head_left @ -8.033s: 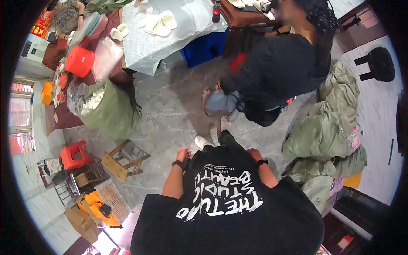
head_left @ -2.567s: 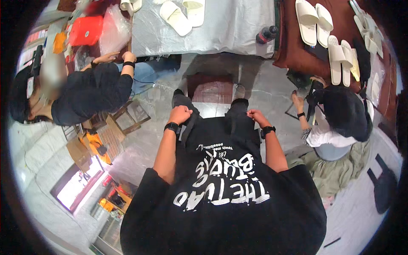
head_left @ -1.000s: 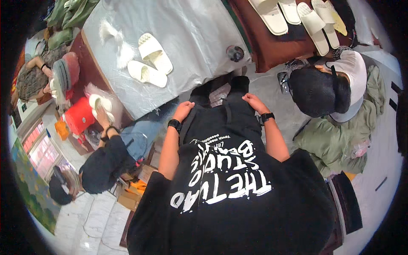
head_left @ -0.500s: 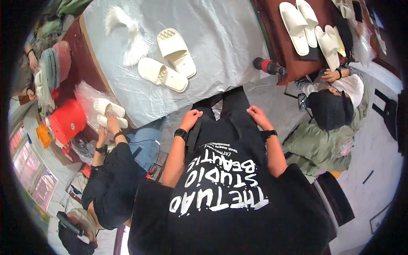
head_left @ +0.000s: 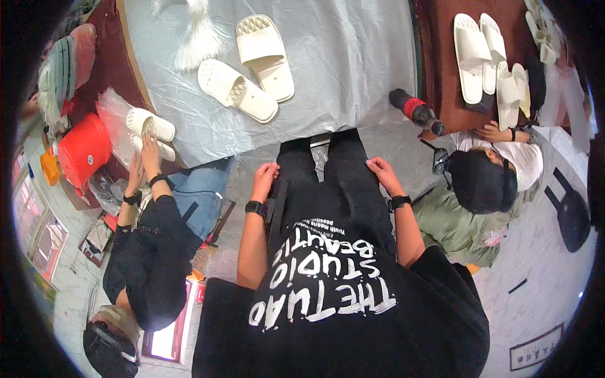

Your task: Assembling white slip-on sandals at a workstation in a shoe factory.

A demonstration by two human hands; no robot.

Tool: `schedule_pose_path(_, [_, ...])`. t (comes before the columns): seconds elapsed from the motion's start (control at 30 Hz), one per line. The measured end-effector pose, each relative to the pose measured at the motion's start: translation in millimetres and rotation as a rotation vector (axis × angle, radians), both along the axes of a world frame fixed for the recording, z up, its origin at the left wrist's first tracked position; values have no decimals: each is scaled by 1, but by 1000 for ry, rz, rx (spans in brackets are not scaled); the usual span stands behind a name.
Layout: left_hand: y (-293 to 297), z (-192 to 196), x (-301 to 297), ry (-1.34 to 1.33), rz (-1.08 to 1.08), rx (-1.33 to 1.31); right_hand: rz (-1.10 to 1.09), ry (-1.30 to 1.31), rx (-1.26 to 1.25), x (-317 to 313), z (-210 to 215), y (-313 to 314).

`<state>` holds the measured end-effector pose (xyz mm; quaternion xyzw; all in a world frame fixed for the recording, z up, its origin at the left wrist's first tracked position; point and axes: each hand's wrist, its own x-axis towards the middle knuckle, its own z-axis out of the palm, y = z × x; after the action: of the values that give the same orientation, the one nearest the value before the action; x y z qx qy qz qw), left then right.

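My left hand [head_left: 265, 179] is closed at the left side of my lap, its fingers pinched at the edge of my black clothing [head_left: 328, 189]. On the other side my right hand [head_left: 386, 175] is closed too, thumb and fingers at the edge of that clothing. Exactly which fold each hand grips is hard to make out. Beyond my hands, on the table under a silvery plastic sheet [head_left: 340, 69], lie two cream slippers: a left one [head_left: 236, 91] set aslant and a right one [head_left: 266, 60] pointing away. Behind them sits a bundle of thin white strands [head_left: 200, 41].
A cola bottle [head_left: 416, 111] lies at the table's right edge. More cream slippers [head_left: 471, 60] rest on the brown table at right, where a person in a black cap [head_left: 482, 179] sits. At left, a person's hands [head_left: 150, 154] touch slippers beside a red container [head_left: 85, 151].
My view has shifted, bringing the table higher in the picture and showing more of my legs. Both my hands stay at my clothing. The left co-worker's hands have moved closer together.
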<state>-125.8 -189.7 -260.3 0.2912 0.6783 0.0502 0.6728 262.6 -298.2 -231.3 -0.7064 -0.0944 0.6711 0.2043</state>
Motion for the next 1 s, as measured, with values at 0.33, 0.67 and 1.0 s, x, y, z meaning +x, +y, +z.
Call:
schedule_pose_path(0.33, [-42,30,39,289,-430,388,683,-308,324,31,-10,9])
schedule_pose_path(0.67, [-34,53,18,178,-461,-27,659,-73,-77,7,23,36])
schedule_pose_path(1.0, [-38,45,25,42,-1022,256,1161,-116,245,-41,14,30])
